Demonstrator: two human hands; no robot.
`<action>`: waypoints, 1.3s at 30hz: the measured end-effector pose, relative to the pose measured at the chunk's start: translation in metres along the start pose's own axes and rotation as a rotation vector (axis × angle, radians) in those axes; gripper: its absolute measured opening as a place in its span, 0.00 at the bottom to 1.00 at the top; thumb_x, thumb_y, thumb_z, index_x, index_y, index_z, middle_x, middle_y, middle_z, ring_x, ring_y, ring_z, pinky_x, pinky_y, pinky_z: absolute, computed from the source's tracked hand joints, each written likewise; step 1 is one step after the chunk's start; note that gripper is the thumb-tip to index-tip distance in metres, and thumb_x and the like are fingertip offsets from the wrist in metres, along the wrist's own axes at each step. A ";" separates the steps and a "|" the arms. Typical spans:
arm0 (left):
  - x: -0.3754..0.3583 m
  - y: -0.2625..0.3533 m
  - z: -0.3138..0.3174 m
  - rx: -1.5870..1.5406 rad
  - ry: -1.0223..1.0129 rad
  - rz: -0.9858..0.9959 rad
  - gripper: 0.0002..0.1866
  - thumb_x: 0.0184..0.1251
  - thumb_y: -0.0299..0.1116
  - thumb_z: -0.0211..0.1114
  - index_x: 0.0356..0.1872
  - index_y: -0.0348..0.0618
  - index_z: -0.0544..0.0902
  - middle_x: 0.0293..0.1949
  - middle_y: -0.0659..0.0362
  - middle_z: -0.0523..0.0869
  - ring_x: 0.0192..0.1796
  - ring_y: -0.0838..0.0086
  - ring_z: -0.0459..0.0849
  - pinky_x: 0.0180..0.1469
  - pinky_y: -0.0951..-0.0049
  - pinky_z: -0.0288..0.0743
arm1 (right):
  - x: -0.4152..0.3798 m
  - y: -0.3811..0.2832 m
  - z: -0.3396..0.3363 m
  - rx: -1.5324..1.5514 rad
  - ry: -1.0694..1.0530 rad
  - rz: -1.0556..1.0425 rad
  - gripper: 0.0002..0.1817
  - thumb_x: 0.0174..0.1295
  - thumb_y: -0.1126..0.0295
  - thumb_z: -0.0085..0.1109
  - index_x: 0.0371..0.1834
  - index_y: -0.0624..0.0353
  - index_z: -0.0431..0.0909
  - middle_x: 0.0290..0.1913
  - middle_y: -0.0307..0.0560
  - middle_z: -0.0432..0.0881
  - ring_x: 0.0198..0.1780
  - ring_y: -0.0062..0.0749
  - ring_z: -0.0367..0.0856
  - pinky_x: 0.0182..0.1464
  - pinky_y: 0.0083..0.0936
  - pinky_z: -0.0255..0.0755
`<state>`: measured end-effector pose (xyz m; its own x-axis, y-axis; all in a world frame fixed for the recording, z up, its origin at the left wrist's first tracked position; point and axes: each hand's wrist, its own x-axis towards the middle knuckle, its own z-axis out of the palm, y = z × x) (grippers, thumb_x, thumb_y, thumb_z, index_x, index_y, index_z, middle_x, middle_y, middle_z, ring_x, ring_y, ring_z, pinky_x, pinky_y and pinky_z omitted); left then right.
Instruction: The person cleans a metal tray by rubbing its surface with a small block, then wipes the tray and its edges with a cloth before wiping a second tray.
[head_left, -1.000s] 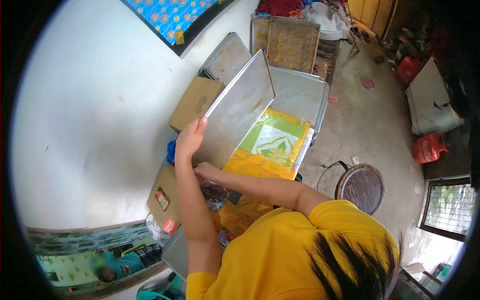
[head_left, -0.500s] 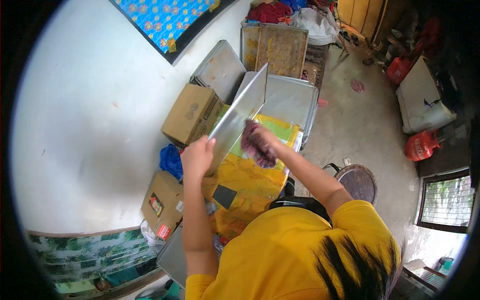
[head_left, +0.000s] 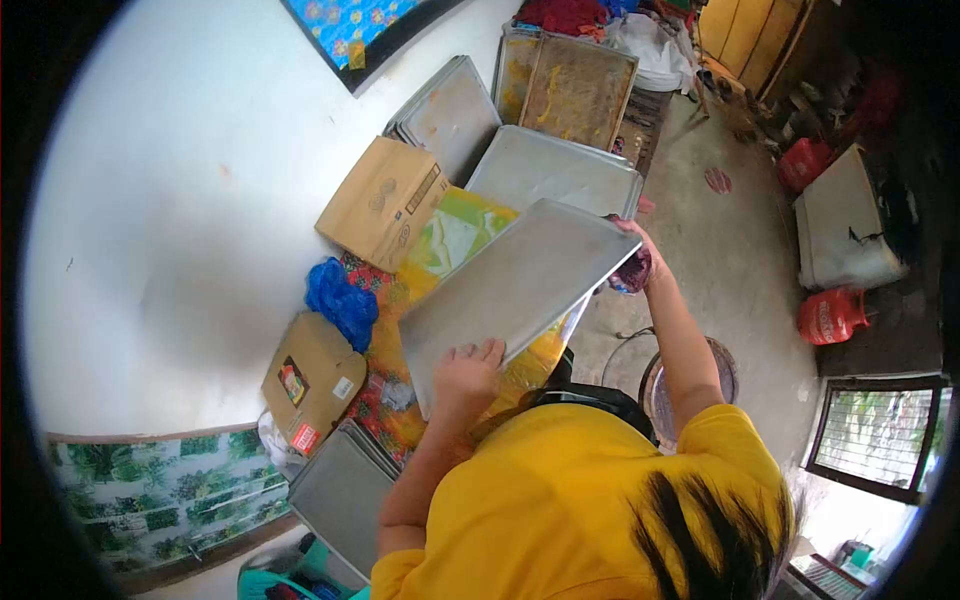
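A flat grey metal baking tray [head_left: 520, 280] is held tilted over the table, its broad face turned up towards me. My left hand [head_left: 468, 378] is closed on its near edge, fingers lying over the face. At the far right corner, my right hand [head_left: 646, 252] grips the rim with a dark maroon cloth [head_left: 630, 273] bunched in the palm. Beneath the tray, a yellow plastic-wrapped surface [head_left: 535, 362] partly shows, along with a green-and-white printed patch [head_left: 462, 232].
More trays lean in stacks behind [head_left: 555, 170] and at the lower left [head_left: 345, 490]. Cardboard boxes [head_left: 375, 200] and a blue plastic bag [head_left: 340, 300] line the wall side. On the right are a round stool [head_left: 722, 375] and a red gas cylinder [head_left: 832, 317].
The tray has swung from standing steeply on edge to a flatter tilt, moving right and nearer. My right hand, with the cloth, has gone from beside its face to its far right corner.
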<state>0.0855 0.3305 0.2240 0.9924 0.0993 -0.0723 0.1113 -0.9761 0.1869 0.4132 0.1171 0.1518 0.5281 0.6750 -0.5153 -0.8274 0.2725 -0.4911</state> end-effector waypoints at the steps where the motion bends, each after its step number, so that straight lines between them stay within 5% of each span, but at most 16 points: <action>1: -0.005 -0.001 0.009 -0.032 0.027 0.012 0.24 0.60 0.39 0.62 0.59 0.48 0.76 0.58 0.57 0.82 0.56 0.56 0.81 0.56 0.50 0.72 | 0.000 0.001 -0.005 -0.009 -0.001 0.023 0.28 0.55 0.54 0.60 0.52 0.68 0.76 0.43 0.57 0.84 0.40 0.47 0.84 0.48 0.39 0.81; 4: -0.016 -0.004 0.015 -0.118 0.033 0.042 0.28 0.58 0.41 0.68 0.60 0.47 0.76 0.61 0.53 0.79 0.58 0.52 0.78 0.57 0.51 0.71 | 0.003 0.005 -0.027 -0.057 0.066 0.097 0.24 0.51 0.65 0.57 0.50 0.70 0.75 0.42 0.59 0.84 0.39 0.48 0.85 0.48 0.39 0.81; 6: -0.027 -0.011 0.001 -0.167 -0.061 0.041 0.31 0.57 0.40 0.69 0.63 0.46 0.74 0.65 0.50 0.74 0.63 0.49 0.73 0.60 0.50 0.68 | 0.007 0.016 -0.046 -0.039 0.086 0.095 0.25 0.53 0.63 0.57 0.51 0.70 0.74 0.42 0.59 0.84 0.39 0.48 0.85 0.47 0.39 0.81; 9: -0.042 -0.050 0.032 -0.188 0.183 -0.205 0.37 0.56 0.40 0.71 0.68 0.46 0.68 0.68 0.48 0.69 0.69 0.47 0.67 0.66 0.45 0.62 | -0.006 0.026 -0.047 -0.036 0.160 0.076 0.25 0.53 0.64 0.57 0.51 0.70 0.74 0.41 0.60 0.84 0.37 0.48 0.85 0.47 0.38 0.81; 12: -0.053 -0.091 0.069 -0.304 0.302 -0.585 0.35 0.61 0.40 0.68 0.67 0.38 0.67 0.67 0.43 0.70 0.69 0.51 0.68 0.68 0.54 0.60 | -0.012 0.033 -0.052 -0.011 0.196 0.087 0.22 0.53 0.65 0.57 0.48 0.70 0.76 0.39 0.57 0.85 0.34 0.47 0.85 0.45 0.37 0.82; 15: -0.053 -0.110 0.107 -1.018 0.422 -0.878 0.31 0.67 0.39 0.62 0.65 0.30 0.67 0.62 0.43 0.74 0.64 0.56 0.72 0.67 0.62 0.61 | -0.011 0.036 -0.063 -0.027 0.218 0.090 0.22 0.54 0.64 0.58 0.47 0.69 0.78 0.38 0.56 0.85 0.33 0.45 0.85 0.44 0.36 0.82; 18: -0.055 -0.146 0.160 -1.286 0.447 -0.806 0.26 0.71 0.37 0.58 0.63 0.28 0.68 0.56 0.48 0.78 0.58 0.60 0.76 0.63 0.64 0.66 | -0.012 0.038 -0.074 -0.173 0.273 0.114 0.22 0.53 0.62 0.60 0.46 0.68 0.79 0.37 0.54 0.85 0.34 0.41 0.85 0.42 0.34 0.80; 21: -0.044 -0.136 0.155 -1.673 0.559 -1.227 0.23 0.73 0.42 0.55 0.56 0.30 0.76 0.48 0.52 0.84 0.49 0.64 0.81 0.56 0.64 0.71 | -0.034 0.033 -0.060 -0.500 0.365 0.114 0.23 0.52 0.59 0.62 0.45 0.68 0.80 0.36 0.52 0.86 0.33 0.37 0.84 0.39 0.32 0.79; 24: -0.059 -0.157 0.191 -1.396 0.691 -0.986 0.20 0.74 0.41 0.53 0.53 0.33 0.78 0.46 0.54 0.84 0.46 0.67 0.81 0.53 0.66 0.72 | -0.028 0.030 -0.094 -0.672 0.254 0.104 0.26 0.50 0.61 0.65 0.49 0.70 0.79 0.38 0.51 0.85 0.34 0.35 0.84 0.39 0.30 0.79; 30: -0.093 -0.133 0.143 -1.211 0.866 -0.865 0.19 0.72 0.38 0.58 0.51 0.29 0.77 0.43 0.56 0.82 0.45 0.74 0.77 0.50 0.73 0.71 | -0.059 0.027 -0.036 -0.714 0.070 0.135 0.27 0.50 0.67 0.70 0.52 0.72 0.77 0.43 0.52 0.85 0.41 0.35 0.85 0.47 0.29 0.79; 33: -0.119 -0.122 0.105 -0.870 0.991 -0.928 0.17 0.72 0.35 0.60 0.51 0.30 0.78 0.42 0.58 0.82 0.44 0.75 0.78 0.49 0.75 0.72 | -0.053 0.035 0.001 -0.950 -0.071 0.165 0.39 0.51 0.61 0.73 0.63 0.70 0.69 0.56 0.53 0.80 0.54 0.35 0.79 0.58 0.29 0.72; 37: -0.176 -0.126 0.067 -0.845 1.207 -1.025 0.18 0.72 0.34 0.62 0.57 0.33 0.76 0.44 0.55 0.84 0.45 0.76 0.80 0.49 0.73 0.75 | -0.024 0.071 0.038 -1.375 -0.231 0.052 0.55 0.48 0.50 0.75 0.73 0.68 0.55 0.69 0.58 0.67 0.69 0.40 0.64 0.71 0.30 0.54; 39: -0.212 -0.131 0.056 -0.926 1.304 -1.099 0.21 0.72 0.33 0.61 0.61 0.34 0.71 0.49 0.53 0.83 0.52 0.72 0.80 0.55 0.72 0.73 | -0.007 0.091 0.068 -1.405 -0.527 0.194 0.57 0.47 0.47 0.75 0.75 0.64 0.53 0.72 0.57 0.63 0.73 0.41 0.60 0.72 0.29 0.53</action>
<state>-0.1423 0.4268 0.1595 -0.1449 0.9864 0.0771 0.1687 -0.0521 0.9843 0.3210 0.1845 0.1585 0.0563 0.8670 -0.4952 0.1363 -0.4980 -0.8564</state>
